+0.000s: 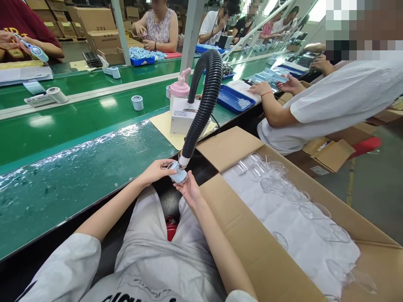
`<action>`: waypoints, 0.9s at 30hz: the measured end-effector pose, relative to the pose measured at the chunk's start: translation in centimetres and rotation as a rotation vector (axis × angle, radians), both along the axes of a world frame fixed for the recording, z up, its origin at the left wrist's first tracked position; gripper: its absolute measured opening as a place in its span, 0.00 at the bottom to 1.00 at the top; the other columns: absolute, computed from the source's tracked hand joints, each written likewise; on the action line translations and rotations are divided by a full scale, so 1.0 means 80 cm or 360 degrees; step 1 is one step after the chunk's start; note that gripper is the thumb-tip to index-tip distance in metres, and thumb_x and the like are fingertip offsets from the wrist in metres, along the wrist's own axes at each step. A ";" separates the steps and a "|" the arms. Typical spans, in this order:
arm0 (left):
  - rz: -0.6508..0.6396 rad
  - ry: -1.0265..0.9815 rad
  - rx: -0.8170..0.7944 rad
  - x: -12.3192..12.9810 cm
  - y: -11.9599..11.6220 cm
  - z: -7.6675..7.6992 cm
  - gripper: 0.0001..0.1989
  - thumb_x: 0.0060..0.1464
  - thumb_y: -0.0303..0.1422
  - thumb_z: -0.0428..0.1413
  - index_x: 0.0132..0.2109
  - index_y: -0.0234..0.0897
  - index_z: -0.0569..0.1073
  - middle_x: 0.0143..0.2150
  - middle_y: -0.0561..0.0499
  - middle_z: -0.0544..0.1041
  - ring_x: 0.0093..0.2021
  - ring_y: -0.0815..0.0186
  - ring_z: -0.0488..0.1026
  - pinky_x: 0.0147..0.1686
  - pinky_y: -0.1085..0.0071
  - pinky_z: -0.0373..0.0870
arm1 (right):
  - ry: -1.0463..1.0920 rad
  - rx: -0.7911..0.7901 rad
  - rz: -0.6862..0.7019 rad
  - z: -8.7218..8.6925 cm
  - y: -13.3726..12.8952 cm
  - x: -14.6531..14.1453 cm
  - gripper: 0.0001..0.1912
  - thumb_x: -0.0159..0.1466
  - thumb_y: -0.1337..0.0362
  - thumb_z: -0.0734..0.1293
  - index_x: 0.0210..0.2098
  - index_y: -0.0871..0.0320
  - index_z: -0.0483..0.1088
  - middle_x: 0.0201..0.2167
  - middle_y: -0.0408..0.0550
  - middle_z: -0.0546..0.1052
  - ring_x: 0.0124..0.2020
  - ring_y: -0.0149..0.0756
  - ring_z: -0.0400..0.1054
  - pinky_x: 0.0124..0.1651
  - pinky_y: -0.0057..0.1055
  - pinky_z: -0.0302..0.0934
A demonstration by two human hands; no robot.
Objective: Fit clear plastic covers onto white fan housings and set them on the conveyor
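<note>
A light blue and white round part point(179, 174) is held between my two hands in front of the bench edge. My left hand point(158, 171) grips its left side, thumb on top. From below and the right, my right hand point(189, 188) holds it with bent fingers. The white-tipped end of a black corrugated hose point(206, 102) meets the top of the part. This hose arches up from a white box-shaped device point(183, 116) on a yellow sheet point(163, 126).
An open carton point(233, 218) with clear plastic pieces on white sheeting stands at my right. A pink-topped bottle point(179, 89) is behind the device. One blue-white part point(137, 102) sits on the green belt point(94, 109). A person in white point(333, 100) works at the right by a blue tray point(231, 98).
</note>
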State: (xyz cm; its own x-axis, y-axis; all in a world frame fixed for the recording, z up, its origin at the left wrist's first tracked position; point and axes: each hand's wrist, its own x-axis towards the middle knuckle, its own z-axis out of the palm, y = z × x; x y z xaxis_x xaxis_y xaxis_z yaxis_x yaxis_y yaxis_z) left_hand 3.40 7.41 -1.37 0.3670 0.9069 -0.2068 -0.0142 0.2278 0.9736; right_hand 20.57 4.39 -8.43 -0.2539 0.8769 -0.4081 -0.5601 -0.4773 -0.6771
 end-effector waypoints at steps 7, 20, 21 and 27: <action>-0.0011 -0.0094 -0.0042 -0.018 -0.035 -0.013 0.36 0.37 0.35 0.74 0.55 0.33 0.72 0.61 0.35 0.74 0.52 0.54 0.78 0.55 0.57 0.72 | -0.0146 0.0186 0.0023 0.009 -0.022 0.002 0.20 0.61 0.47 0.72 0.39 0.58 0.70 0.28 0.46 0.78 0.25 0.36 0.74 0.25 0.29 0.71; -0.0252 -0.0273 0.0040 -0.040 -0.118 0.006 0.30 0.45 0.31 0.72 0.50 0.40 0.65 0.65 0.35 0.69 0.50 0.60 0.77 0.45 0.67 0.76 | -0.0361 0.0375 0.0355 0.071 -0.089 0.024 0.25 0.55 0.43 0.76 0.39 0.55 0.70 0.27 0.40 0.74 0.25 0.33 0.71 0.26 0.30 0.71; -0.0242 -0.0275 0.0010 -0.038 -0.120 0.008 0.29 0.45 0.32 0.72 0.50 0.39 0.65 0.63 0.36 0.70 0.49 0.61 0.77 0.44 0.68 0.76 | -0.0375 0.0368 0.0372 0.071 -0.090 0.023 0.26 0.55 0.42 0.75 0.39 0.55 0.69 0.26 0.39 0.73 0.24 0.33 0.71 0.25 0.30 0.71; -0.0061 -0.0152 -0.0051 -0.026 -0.119 0.017 0.28 0.45 0.37 0.71 0.48 0.38 0.65 0.50 0.45 0.73 0.42 0.65 0.77 0.39 0.71 0.76 | -0.0365 0.0410 0.0306 0.070 -0.096 0.015 0.31 0.54 0.41 0.74 0.47 0.54 0.66 0.38 0.46 0.76 0.27 0.35 0.75 0.30 0.33 0.73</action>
